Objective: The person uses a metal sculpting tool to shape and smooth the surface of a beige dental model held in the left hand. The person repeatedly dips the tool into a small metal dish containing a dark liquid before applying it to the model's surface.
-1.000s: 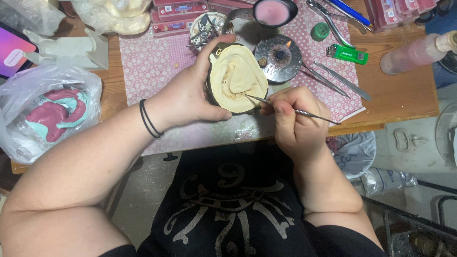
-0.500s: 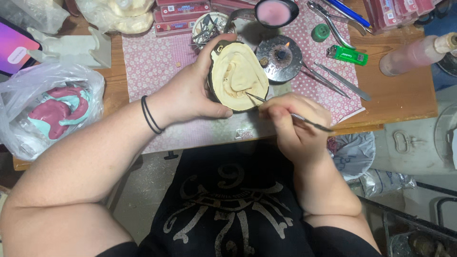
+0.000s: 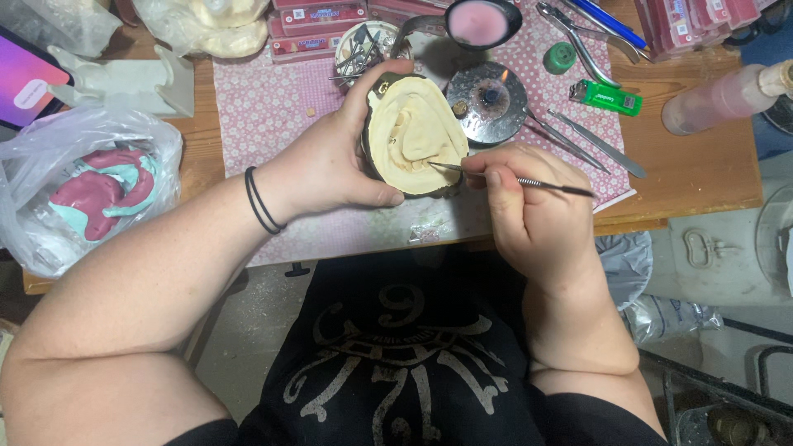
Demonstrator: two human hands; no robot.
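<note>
Nearly level, metal pick point(image 3: 529, 182) tip leftward.

Hands: two, left hand point(image 3: 330, 165) and right hand point(image 3: 529, 215). Plaster cast point(image 3: 413, 136): one. Metal pick point(image 3: 512, 177) in hand: one. Green lighter point(image 3: 605, 97): one. Pliers point(image 3: 578, 37): one. Plastic bag point(image 3: 91, 190): one. Pink bottle point(image 3: 723, 97): one. Wristbands point(image 3: 263, 201): two.

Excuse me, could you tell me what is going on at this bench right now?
A person is working on a cream-coloured plaster dental cast. The left hand grips it over a pink flowered mat, while the right hand holds a thin metal carving tool with its tip against the cast's lower edge. A small lit burner on a round metal dish sits just behind.
</note>
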